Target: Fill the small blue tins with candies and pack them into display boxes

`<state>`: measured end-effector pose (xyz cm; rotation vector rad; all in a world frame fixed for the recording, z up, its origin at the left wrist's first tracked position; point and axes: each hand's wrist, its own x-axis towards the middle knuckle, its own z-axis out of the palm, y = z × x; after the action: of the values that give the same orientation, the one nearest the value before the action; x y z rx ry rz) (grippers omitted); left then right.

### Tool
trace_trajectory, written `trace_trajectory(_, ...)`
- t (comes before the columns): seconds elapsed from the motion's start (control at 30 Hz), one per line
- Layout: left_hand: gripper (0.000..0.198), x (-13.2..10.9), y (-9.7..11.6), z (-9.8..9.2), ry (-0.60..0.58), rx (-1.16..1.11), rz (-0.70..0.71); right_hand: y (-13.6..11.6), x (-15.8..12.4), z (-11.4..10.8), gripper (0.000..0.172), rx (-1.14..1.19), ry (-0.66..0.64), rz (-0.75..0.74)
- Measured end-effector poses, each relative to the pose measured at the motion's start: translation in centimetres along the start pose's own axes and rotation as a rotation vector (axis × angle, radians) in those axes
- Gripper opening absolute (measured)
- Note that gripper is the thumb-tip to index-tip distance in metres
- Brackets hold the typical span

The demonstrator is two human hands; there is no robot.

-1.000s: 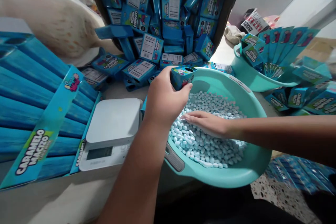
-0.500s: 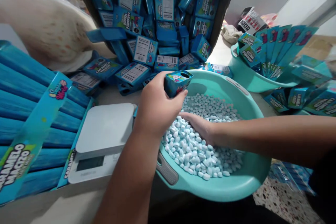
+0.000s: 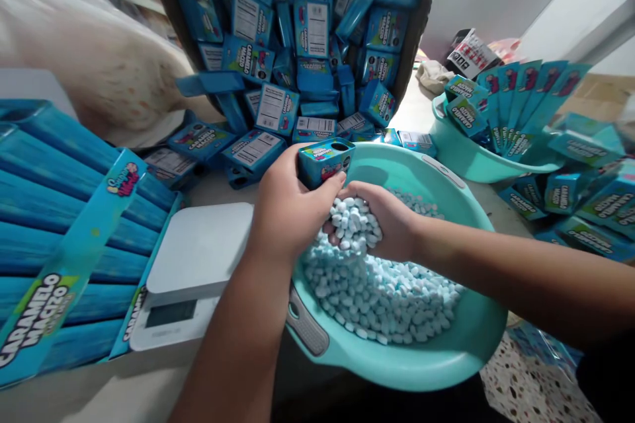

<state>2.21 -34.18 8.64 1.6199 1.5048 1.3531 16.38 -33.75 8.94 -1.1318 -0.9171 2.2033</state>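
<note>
My left hand [image 3: 285, 211] grips a small blue candy box [image 3: 325, 160] with its open top facing up, held over the near-left rim of a teal basin [image 3: 446, 350]. The basin holds a heap of pale blue candies [image 3: 381, 294]. My right hand [image 3: 384, 225] is cupped palm-up just beside the box, lifted above the heap and full of a scoop of those candies [image 3: 354, 221]. The two hands touch at the fingertips.
A white kitchen scale [image 3: 191, 271] sits left of the basin. Flat blue "Caramelo Macizo" cartons [image 3: 59, 225] are stacked at far left. A pile of blue boxes [image 3: 297, 59] spills from a dark container behind. A second teal tub [image 3: 471, 152] with folded boxes stands at right.
My right hand dug into the candies, then rose with a cupped handful up to the box. My left hand with the box shifted slightly down and left.
</note>
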Motion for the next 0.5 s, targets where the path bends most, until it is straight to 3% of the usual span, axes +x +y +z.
trace_trajectory(0.13,0.031,0.1,-0.1,0.0,0.010,-0.006,0.011,-1.3,-0.1,-0.7,0.014,0.213,0.109,-0.050)
trace_trajectory(0.33,0.039,-0.1,-0.2,0.1,-0.073,0.051,0.034,-4.5,-0.8,-2.3,0.010,0.364,0.266,-0.416)
trace_trajectory(0.43,0.040,-0.3,0.2,-0.1,-0.188,0.123,0.102,-5.7,-1.3,-3.4,0.012,0.318,0.330,-0.615)
trace_trajectory(0.5,0.039,-0.5,0.4,-0.3,-0.304,0.130,0.160,-5.9,-1.6,-4.1,0.017,0.244,0.302,-0.705)
